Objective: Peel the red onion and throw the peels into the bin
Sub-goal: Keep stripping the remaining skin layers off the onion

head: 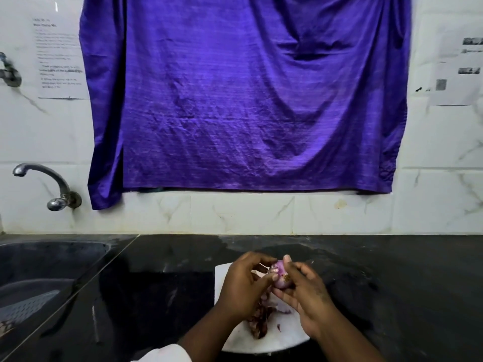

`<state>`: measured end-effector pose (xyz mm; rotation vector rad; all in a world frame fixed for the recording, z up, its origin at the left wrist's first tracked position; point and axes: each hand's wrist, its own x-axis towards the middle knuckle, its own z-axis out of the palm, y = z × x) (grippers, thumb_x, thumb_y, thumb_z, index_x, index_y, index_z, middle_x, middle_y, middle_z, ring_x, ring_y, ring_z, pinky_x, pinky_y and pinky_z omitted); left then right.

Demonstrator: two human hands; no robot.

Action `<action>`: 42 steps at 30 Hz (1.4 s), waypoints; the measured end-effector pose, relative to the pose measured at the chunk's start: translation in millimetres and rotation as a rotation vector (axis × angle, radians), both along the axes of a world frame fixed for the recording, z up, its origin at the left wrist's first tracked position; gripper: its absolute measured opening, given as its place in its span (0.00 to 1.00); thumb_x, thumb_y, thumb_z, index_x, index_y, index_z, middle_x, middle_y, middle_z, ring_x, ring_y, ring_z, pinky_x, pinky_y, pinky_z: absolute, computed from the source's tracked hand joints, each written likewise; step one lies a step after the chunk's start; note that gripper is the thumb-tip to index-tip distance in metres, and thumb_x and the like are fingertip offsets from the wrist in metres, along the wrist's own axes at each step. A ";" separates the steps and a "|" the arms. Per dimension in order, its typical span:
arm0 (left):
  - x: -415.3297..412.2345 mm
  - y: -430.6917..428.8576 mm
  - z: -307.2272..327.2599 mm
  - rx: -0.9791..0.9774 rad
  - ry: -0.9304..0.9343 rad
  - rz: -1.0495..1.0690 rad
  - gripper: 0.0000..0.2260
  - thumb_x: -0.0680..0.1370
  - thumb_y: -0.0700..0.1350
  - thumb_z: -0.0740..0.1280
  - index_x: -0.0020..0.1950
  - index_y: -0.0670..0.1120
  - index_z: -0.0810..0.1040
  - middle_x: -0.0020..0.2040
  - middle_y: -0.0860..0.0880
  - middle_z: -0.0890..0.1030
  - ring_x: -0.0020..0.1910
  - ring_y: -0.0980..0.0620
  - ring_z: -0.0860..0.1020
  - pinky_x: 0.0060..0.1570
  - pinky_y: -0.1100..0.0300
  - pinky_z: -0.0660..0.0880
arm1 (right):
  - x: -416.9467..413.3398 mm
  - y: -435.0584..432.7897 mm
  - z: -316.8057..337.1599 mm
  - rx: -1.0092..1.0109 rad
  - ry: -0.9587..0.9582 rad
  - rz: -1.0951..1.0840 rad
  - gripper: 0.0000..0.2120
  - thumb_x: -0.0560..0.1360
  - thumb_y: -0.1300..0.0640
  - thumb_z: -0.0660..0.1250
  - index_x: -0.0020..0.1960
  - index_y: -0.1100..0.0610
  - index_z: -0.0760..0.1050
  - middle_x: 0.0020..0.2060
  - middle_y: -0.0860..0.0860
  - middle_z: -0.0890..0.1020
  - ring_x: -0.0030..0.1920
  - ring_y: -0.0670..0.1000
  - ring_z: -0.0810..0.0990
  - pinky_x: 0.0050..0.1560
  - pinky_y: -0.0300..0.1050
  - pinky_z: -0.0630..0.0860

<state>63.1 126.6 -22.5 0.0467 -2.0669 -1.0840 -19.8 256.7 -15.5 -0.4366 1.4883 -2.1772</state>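
Right hand [305, 296] cups the red onion [281, 277] in curled fingers just above the white plate [274, 343], while my left hand [245, 286] pinches at its skin from the other side. Bared flesh looks slick, so a hard tug could pop it down onto the peels [261, 322] or the dark surface [392, 283]. No bin shows, so carried scraps may scatter, perhaps into the sink [39, 270].

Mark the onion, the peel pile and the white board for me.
onion [281, 276]: head view, on its bare pink side.
peel pile [261, 323]: head view, middle of the brown heap.
white board [271, 341]: head view, bare patch near its front edge.
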 end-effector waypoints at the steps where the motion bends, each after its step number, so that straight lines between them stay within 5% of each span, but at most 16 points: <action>1: 0.3 -2.8 0.4 -0.006 0.002 -0.008 0.11 0.75 0.42 0.77 0.53 0.56 0.85 0.51 0.60 0.82 0.51 0.56 0.83 0.47 0.58 0.82 | -0.7 0.8 -0.5 0.014 0.002 0.012 0.16 0.78 0.49 0.72 0.53 0.63 0.80 0.39 0.58 0.87 0.38 0.53 0.86 0.47 0.51 0.86; 13: 8.3 -19.0 15.3 -0.197 -0.171 -0.112 0.11 0.72 0.45 0.79 0.49 0.50 0.79 0.47 0.53 0.81 0.46 0.51 0.81 0.48 0.47 0.81 | -8.9 7.0 0.2 0.118 0.048 0.172 0.18 0.79 0.47 0.70 0.56 0.61 0.84 0.47 0.62 0.87 0.41 0.55 0.87 0.49 0.53 0.85; 19: 11.7 -20.1 18.5 -0.328 -0.244 -0.138 0.08 0.75 0.43 0.74 0.48 0.50 0.75 0.47 0.52 0.78 0.45 0.51 0.76 0.47 0.48 0.78 | -10.2 6.8 -4.8 0.147 0.060 0.201 0.18 0.77 0.46 0.71 0.57 0.60 0.84 0.50 0.63 0.87 0.43 0.57 0.87 0.61 0.64 0.81; 25: 10.3 -18.8 9.6 -0.539 -0.334 -0.132 0.07 0.78 0.47 0.70 0.46 0.54 0.71 0.47 0.55 0.74 0.47 0.53 0.74 0.50 0.50 0.75 | -21.4 6.3 -1.5 -0.034 -0.108 0.074 0.18 0.78 0.47 0.70 0.55 0.62 0.83 0.44 0.60 0.87 0.37 0.53 0.86 0.37 0.46 0.85; 29: 9.5 -15.7 -4.5 -0.360 -0.173 0.007 0.03 0.80 0.50 0.68 0.50 0.55 0.74 0.48 0.57 0.77 0.48 0.56 0.77 0.48 0.54 0.77 | -25.3 7.3 -0.8 -0.035 -0.143 0.101 0.18 0.79 0.48 0.69 0.56 0.63 0.82 0.45 0.61 0.87 0.39 0.55 0.85 0.38 0.47 0.85; 33: 5.6 -7.1 -1.3 -0.185 -0.101 -0.021 0.16 0.77 0.51 0.74 0.63 0.61 0.76 0.58 0.62 0.77 0.57 0.58 0.78 0.52 0.61 0.78 | -20.5 7.0 -7.1 -0.048 -0.230 0.182 0.19 0.80 0.49 0.68 0.57 0.66 0.81 0.46 0.63 0.86 0.38 0.55 0.85 0.42 0.49 0.86; 39: 0.6 -5.0 0.6 -0.222 -0.046 -0.015 0.13 0.71 0.49 0.79 0.52 0.54 0.82 0.51 0.59 0.81 0.53 0.56 0.80 0.50 0.61 0.78 | -15.6 5.1 -8.3 -0.072 -0.260 0.274 0.19 0.82 0.50 0.64 0.58 0.67 0.81 0.42 0.61 0.86 0.33 0.52 0.83 0.35 0.48 0.85; 42: 1.5 -4.1 2.2 -0.249 -0.054 0.003 0.13 0.70 0.50 0.80 0.50 0.52 0.80 0.48 0.58 0.80 0.50 0.55 0.79 0.47 0.63 0.77 | -16.5 6.4 -8.5 -0.064 -0.239 0.319 0.21 0.82 0.50 0.64 0.59 0.67 0.82 0.47 0.64 0.86 0.37 0.54 0.83 0.39 0.51 0.86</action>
